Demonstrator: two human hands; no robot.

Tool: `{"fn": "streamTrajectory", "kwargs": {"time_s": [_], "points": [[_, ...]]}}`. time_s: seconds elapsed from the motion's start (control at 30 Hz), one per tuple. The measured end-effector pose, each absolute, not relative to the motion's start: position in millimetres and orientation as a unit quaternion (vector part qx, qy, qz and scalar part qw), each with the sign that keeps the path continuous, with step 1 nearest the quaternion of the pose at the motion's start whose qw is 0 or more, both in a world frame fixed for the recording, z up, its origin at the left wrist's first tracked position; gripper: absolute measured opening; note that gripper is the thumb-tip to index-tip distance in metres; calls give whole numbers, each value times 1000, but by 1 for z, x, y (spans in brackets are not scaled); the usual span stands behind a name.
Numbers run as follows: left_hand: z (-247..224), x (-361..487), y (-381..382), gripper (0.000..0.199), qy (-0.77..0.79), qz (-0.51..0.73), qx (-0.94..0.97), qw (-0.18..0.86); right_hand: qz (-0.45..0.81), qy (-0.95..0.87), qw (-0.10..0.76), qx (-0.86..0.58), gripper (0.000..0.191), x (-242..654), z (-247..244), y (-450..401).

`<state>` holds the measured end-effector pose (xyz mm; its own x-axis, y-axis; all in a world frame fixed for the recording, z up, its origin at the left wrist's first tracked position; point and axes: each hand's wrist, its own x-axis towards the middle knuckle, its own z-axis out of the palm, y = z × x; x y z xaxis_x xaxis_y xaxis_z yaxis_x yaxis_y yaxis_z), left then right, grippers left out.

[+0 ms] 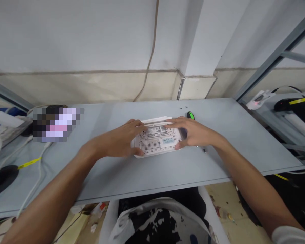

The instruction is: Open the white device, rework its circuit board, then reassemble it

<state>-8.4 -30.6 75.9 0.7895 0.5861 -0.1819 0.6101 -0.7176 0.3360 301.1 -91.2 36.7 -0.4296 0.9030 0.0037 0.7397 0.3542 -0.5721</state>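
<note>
While reaching forward from both sides, clamps left hand (118, 140) and right hand (196, 132) on opposite ends of a white case (154, 144). Rests thumbs near the close edge and curls fingers toward the far one. Holds the case between the hands, with its labelled, perforated face up. Has a green-and-black object (190, 115) on the surface (112, 181) just beyond the right hand.

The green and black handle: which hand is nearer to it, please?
Right. The right hand is just this side of the handle; the left hand is farther left, at one end of the white device.
</note>
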Motion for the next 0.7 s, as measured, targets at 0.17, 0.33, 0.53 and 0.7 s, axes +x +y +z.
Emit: {"fn": "streamTrajectory", "kwargs": {"time_s": [0.17, 0.33, 0.53, 0.7], "points": [[54, -20, -1, 82, 427, 113, 859, 259, 233, -744, 246, -576, 99, 303, 22, -88], [45, -10, 3, 54, 543, 125, 787, 263, 205, -748, 210, -595, 81, 299, 15, -90], [36, -7, 2, 47, 518, 329, 613, 498, 206, -748, 249, -580, 85, 297, 14, -88], [39, -6, 2, 45, 431, 437, 587, 528, 304, -656, 413, -554, 74, 297, 16, -84]]}}
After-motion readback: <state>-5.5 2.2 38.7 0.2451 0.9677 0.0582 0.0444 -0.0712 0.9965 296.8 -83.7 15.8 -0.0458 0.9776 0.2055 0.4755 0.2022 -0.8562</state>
